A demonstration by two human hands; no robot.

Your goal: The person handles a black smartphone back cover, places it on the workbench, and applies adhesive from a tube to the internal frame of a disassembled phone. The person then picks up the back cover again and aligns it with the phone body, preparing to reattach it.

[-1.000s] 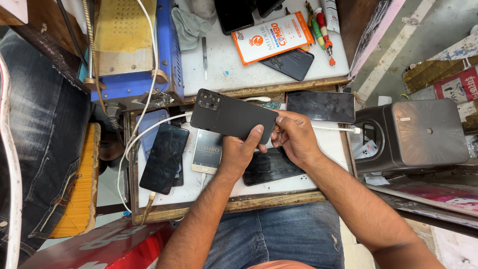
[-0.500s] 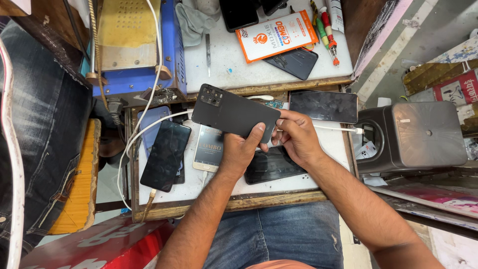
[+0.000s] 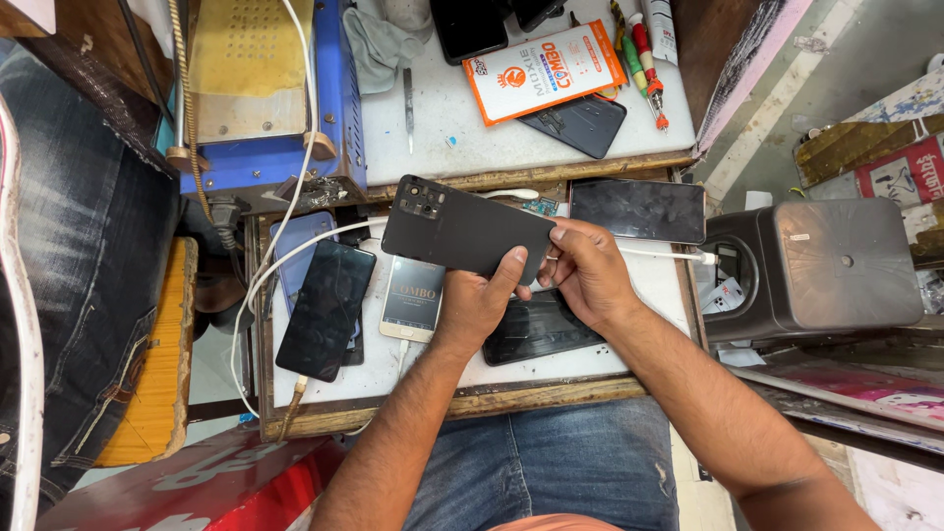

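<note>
A black phone (image 3: 462, 231) lies back side up in both my hands, its camera cluster at the far left end. My left hand (image 3: 482, 300) grips its near edge from below, thumb on the back cover. My right hand (image 3: 590, 270) holds the right end, fingers curled at the edge. Both hands hover over a small white tray-like worktop (image 3: 629, 344) above my lap.
On the worktop lie a dark phone (image 3: 324, 310) on a cable, a white-framed phone (image 3: 413, 300), a dark phone (image 3: 536, 329) under my hands and another (image 3: 639, 209) at the right. A blue machine (image 3: 256, 88), orange box (image 3: 546, 69) and screwdrivers (image 3: 644, 54) sit beyond. A black stool (image 3: 826, 265) stands right.
The view has shifted slightly; both hands keep holding the black phone in nearly the same place.
</note>
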